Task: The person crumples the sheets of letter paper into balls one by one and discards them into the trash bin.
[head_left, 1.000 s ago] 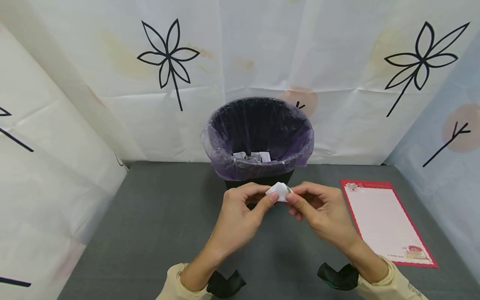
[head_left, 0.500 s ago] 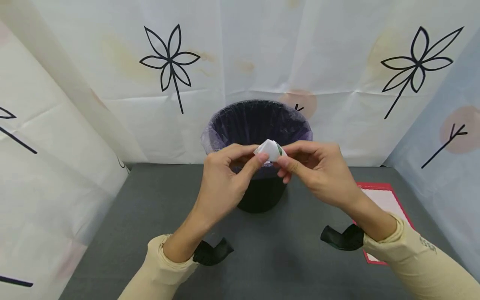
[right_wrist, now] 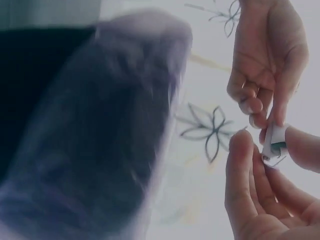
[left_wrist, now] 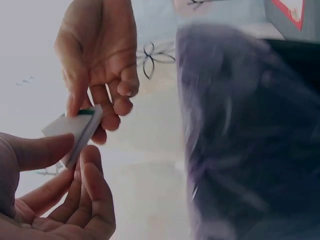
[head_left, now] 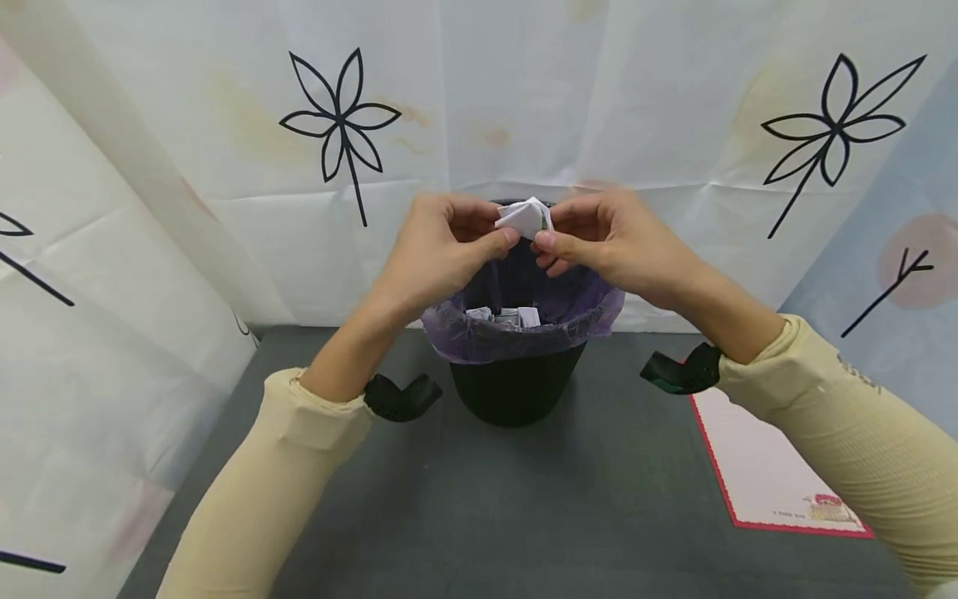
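Two hands (head_left: 434, 254) (head_left: 624, 245), one folded paper (head_left: 526, 219), one bin (head_left: 516, 391), one purple liner (head_left: 516, 345), at least three paper pieces (head_left: 529, 317), one red-bordered sheet (head_left: 763, 462), two sleeves (head_left: 254, 474) (head_left: 838, 408).

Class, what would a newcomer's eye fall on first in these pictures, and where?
First, probably the folded white paper, pinched between left hand and right hand at the head view's upper centre. Next, the black bin with a purple liner, standing on the grey tabletop, paper pieces inside. Then the red-bordered stationery sheet, at right.

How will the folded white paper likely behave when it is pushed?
The folded white paper probably feels fairly stiff, being folded into a packet. It is likely light: fingertips hold it. Its flat face and pointed corners suggest sliding, not rolling.
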